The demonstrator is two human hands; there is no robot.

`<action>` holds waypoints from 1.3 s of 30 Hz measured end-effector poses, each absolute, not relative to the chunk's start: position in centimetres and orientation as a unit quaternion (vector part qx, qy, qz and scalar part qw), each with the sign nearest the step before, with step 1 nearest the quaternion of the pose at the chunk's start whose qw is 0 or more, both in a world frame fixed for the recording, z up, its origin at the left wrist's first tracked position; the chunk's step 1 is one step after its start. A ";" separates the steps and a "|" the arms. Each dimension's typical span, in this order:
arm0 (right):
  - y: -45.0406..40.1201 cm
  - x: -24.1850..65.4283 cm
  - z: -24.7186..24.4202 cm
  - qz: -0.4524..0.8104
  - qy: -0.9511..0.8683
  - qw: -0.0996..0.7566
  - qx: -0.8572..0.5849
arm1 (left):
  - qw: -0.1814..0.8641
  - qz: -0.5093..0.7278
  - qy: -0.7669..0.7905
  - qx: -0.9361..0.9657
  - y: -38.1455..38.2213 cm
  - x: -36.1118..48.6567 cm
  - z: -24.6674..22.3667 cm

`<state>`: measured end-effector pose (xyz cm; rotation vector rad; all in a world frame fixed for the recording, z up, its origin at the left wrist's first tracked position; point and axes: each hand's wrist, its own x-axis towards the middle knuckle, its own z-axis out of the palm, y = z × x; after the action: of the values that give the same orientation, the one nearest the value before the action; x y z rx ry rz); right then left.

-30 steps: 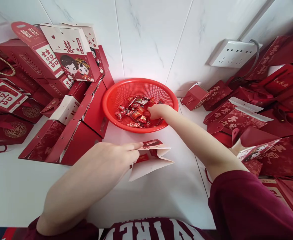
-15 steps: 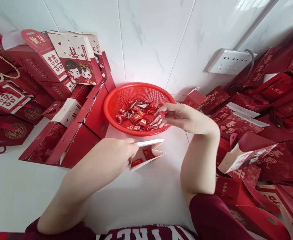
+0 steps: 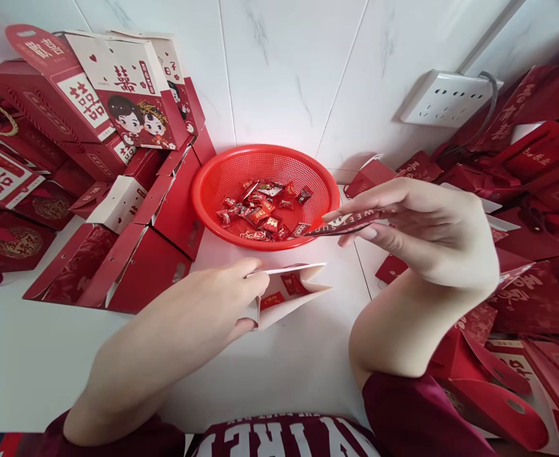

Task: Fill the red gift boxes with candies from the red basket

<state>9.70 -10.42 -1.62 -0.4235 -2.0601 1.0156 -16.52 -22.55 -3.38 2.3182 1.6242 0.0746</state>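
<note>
Near round mesh basket (image 3: 260, 162), left hand (image 3: 227, 292) pinching creased paper bag (image 3: 289, 306), right hand (image 3: 425, 228) slim packet (image 3: 349, 223).

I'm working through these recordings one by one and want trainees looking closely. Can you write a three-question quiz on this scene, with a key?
1. True or false: the carton in the left hand is closed.
2. What does the right hand hold? A) scissors B) a wrapped packet C) a pen
3. Fill in: small wrapped pieces lie in a red mesh ____.

Key:
1. False; its mouth is open, with red packets visible inside.
2. B
3. basket
</note>
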 end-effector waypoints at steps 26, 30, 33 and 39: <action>-11.6 6.2 -2.2 0.248 -0.915 0.197 -0.249 | 0.154 0.033 0.591 0.791 -18.7 -17.7 -3.2; -11.5 6.8 -3.7 0.274 -0.902 0.149 -0.298 | 0.120 0.079 0.569 0.810 -17.8 -17.3 -3.2; -11.1 6.7 -4.5 0.281 -0.892 0.119 -0.332 | 0.107 0.125 0.551 0.818 -17.5 -17.0 -3.2; -10.2 6.1 -5.0 0.261 -0.905 0.104 -0.320 | 0.110 0.089 0.552 0.822 -16.7 -17.1 -4.2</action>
<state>6.13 -10.23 -4.97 -0.9449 -2.6686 0.7701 -17.07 -16.66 -4.20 2.4138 1.6224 0.2620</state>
